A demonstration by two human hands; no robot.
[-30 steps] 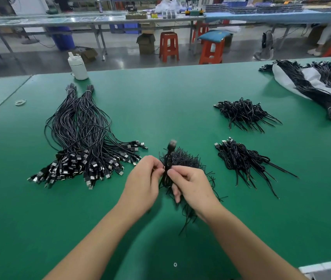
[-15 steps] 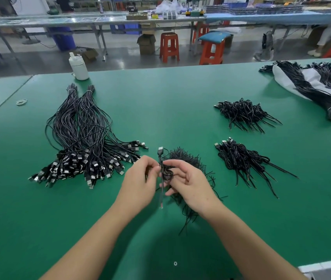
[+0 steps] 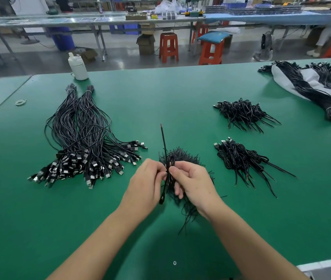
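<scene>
My left hand (image 3: 147,179) and my right hand (image 3: 191,181) meet over the green table (image 3: 160,102), both pinching one coiled black USB cable (image 3: 169,168). Its bare tail sticks up and away from me, and its plug hangs down below my left hand. Right behind and under my hands lies a heap of coiled black cables (image 3: 182,156), partly hidden by my right hand. To the left a large bundle of straight black USB cables (image 3: 79,138) fans out, its metal plugs toward me.
Two smaller piles of coiled cables lie to the right, the far pile (image 3: 243,114) and the near pile (image 3: 241,158). A tied cable bundle on white wrap (image 3: 310,87) sits far right. A white bottle (image 3: 77,66) stands at the far edge; rubber bands (image 3: 20,102) lie far left.
The cable between my hands has turned over: its plug, which pointed up, now hangs down and the bare tail stands up. Both hands stayed in place.
</scene>
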